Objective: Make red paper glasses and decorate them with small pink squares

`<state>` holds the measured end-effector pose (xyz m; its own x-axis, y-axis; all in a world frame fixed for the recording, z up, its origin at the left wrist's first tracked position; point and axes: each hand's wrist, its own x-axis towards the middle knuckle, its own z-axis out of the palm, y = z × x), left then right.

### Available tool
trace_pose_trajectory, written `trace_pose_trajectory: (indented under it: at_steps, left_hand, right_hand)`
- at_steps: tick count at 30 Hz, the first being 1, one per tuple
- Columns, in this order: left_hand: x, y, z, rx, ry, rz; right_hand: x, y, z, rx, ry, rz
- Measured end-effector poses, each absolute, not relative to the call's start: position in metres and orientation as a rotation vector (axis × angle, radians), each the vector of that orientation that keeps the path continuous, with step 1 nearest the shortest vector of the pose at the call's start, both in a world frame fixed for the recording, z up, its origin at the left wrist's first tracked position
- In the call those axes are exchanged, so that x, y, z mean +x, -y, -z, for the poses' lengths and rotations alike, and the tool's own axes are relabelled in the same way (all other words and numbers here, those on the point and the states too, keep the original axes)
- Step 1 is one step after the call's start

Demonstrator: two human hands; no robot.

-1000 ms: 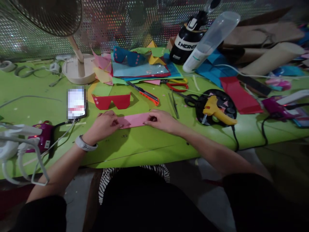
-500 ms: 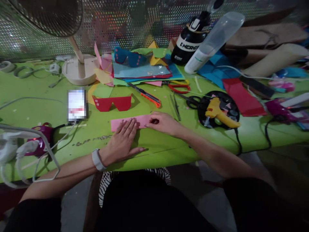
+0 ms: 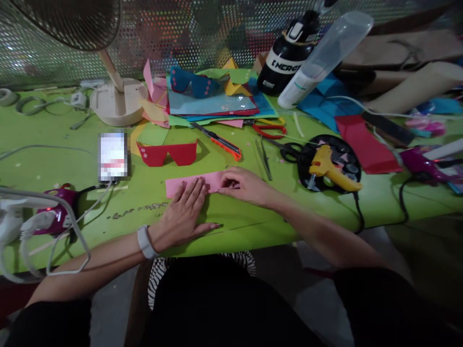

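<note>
The person is working on a pink paper strip (image 3: 213, 179), which is lying across the green table (image 3: 253, 217) directly in front of the body. The step in hand appears to be flattening and steadying the strip while its right end is being worked. The left hand (image 3: 186, 209) is grasping nothing; its outstretched fingers are pressing flat on the strip. The right hand (image 3: 249, 187) is curling its fingers and thumb and seems to be pinching the right end, though the fingers are hiding how firmly. The next move is probably calling for the left fingers to keep the strip from sliding and for the right fingertips to keep its edges aligned.

Counting the things, one strip is lying under the hands. Two paper glasses are showing, one red (image 3: 154, 156) just beyond the strip and one blue (image 3: 181, 83) resting on the stacked sheets (image 3: 213, 103). One utility knife (image 3: 224, 144), one pair of tweezers (image 3: 265, 161) and two pairs of scissors are lying nearby, one orange-handled (image 3: 266, 136), one black-handled (image 3: 281, 149). One yellow glue gun (image 3: 327, 168) is resting on one black tray (image 3: 352, 171).
</note>
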<state>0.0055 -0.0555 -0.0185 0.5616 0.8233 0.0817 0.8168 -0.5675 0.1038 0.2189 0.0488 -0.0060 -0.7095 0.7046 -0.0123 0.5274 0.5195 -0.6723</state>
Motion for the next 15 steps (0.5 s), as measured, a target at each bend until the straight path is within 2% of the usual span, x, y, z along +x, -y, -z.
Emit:
trace_pose_trajectory:
  at_steps: [15]
  left_hand:
    - [0.0075, 0.0588, 0.02, 2.728, -1.525, -0.158]
  right_hand:
    - [0.213, -0.0506, 0.0042, -1.115, 2.498, -1.055]
